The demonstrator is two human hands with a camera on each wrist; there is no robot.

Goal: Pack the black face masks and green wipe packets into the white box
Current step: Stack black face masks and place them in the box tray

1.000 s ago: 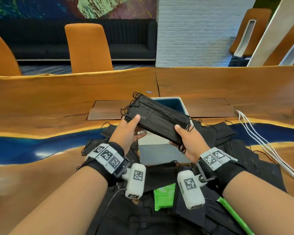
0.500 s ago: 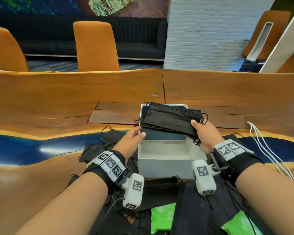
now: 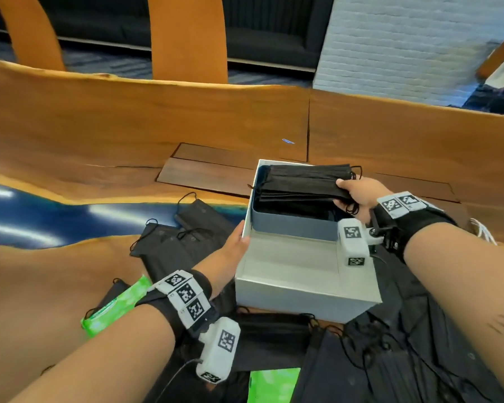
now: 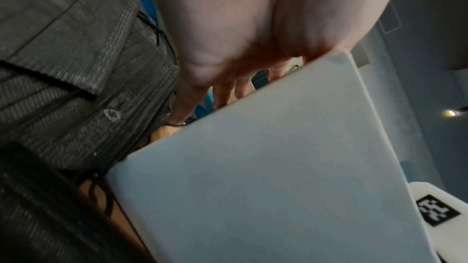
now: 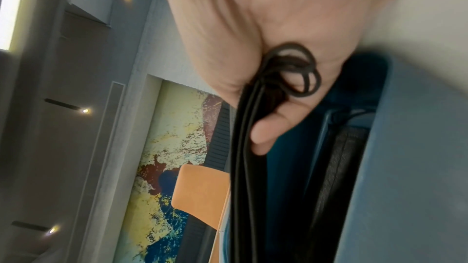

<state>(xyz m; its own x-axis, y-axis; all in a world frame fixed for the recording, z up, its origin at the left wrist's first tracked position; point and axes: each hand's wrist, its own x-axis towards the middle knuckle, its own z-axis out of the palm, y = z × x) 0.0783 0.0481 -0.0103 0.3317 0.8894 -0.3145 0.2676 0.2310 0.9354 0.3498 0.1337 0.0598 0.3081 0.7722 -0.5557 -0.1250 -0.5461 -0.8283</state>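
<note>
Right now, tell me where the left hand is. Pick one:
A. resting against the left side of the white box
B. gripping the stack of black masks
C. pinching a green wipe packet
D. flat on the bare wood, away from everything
A: the left hand lies against the left wall of the white box, fingers straight along it, while the right hand alone holds the stack of black masks over the box's blue compartment.
</note>
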